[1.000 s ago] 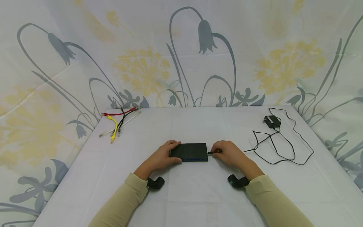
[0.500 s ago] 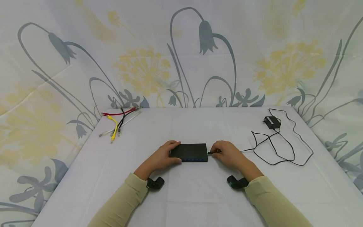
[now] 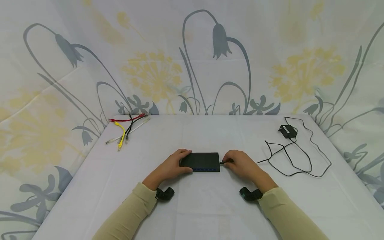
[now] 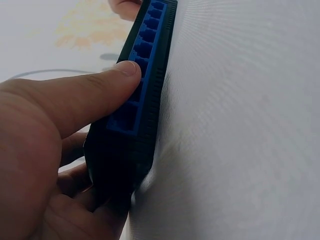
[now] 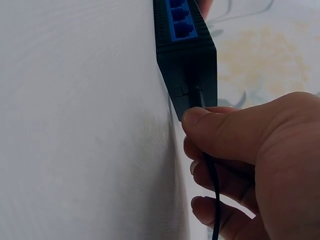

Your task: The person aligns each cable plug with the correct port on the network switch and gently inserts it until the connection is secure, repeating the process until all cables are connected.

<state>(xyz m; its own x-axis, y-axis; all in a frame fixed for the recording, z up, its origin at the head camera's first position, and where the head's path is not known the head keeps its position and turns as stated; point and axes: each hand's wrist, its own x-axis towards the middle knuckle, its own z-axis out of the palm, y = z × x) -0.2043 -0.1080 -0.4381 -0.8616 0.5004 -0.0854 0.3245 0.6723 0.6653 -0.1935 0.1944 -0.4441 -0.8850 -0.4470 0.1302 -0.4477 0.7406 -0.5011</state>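
Note:
A flat black network switch (image 3: 201, 161) with a row of blue ports (image 4: 142, 50) lies on the white table. My left hand (image 3: 171, 164) grips its left end, thumb over the port side and fingers behind. At the other end, my right hand (image 3: 241, 163) pinches the black power plug (image 5: 196, 96) between thumb and index finger. The plug's tip meets the switch's end face; how deep it sits cannot be told. Its thin cable (image 5: 215, 190) passes down by the curled fingers and runs right across the table.
A black power adapter (image 3: 288, 131) lies at the back right, its cable (image 3: 310, 156) looped on the table. Several short network cables lie crossed at the back left, among them a yellow cable (image 3: 123, 133) and a red cable (image 3: 127, 119). A patterned cloth (image 3: 204, 60) hangs behind.
Both hands keep their hold on the switch and the plug. The cable loop to the right of the right hand shifts slightly; the head view tilts a little.

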